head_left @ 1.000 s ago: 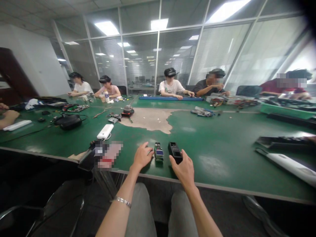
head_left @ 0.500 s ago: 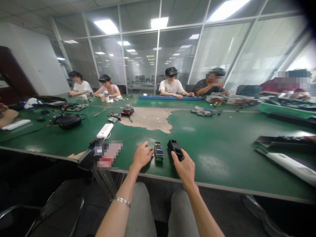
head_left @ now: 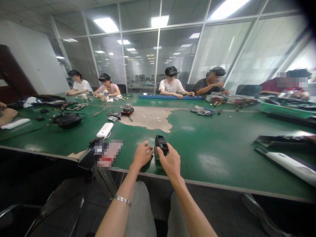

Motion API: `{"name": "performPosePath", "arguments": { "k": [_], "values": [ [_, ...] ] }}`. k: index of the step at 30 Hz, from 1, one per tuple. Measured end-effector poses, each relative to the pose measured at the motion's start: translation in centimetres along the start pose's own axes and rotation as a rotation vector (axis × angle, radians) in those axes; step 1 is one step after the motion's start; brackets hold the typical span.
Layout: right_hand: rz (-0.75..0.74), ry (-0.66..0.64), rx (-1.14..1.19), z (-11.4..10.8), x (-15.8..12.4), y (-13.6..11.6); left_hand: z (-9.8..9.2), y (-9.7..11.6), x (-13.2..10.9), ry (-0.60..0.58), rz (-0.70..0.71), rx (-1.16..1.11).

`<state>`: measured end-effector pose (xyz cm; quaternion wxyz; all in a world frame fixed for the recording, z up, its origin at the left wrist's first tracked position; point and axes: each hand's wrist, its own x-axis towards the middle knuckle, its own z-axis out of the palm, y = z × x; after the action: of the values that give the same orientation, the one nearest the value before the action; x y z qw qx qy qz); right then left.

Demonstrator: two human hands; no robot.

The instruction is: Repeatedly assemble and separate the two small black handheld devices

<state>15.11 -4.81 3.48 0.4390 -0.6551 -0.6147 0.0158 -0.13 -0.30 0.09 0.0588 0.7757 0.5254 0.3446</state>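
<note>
A long green worktop [head_left: 222, 138] fills the room; glass partition walls [head_left: 217, 49] with blinds stand behind, under bright ceiling panel lights [head_left: 106, 24].

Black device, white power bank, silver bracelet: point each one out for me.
black device [head_left: 161, 141], head view, on its upper face.
white power bank [head_left: 105, 130], head view, middle of its casing.
silver bracelet [head_left: 122, 200], head view, on the band across the wrist.

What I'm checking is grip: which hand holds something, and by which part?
The right hand holds the black device by its near end; the left hand rests on the table, apparently empty.
</note>
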Motion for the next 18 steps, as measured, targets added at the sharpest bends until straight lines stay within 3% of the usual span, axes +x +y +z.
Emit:
{"name": "performPosePath", "arguments": {
  "k": [11,18],
  "values": [
    [-0.04,-0.003,-0.153,0.6,-1.0,-1.4,-0.4,0.3,0.1,-0.032,-0.007,0.008],
    [-0.012,-0.021,-0.134,1.6,-2.6,-0.1,-0.4,0.1,0.2,-0.033,0.012,0.023]
  ]
}}
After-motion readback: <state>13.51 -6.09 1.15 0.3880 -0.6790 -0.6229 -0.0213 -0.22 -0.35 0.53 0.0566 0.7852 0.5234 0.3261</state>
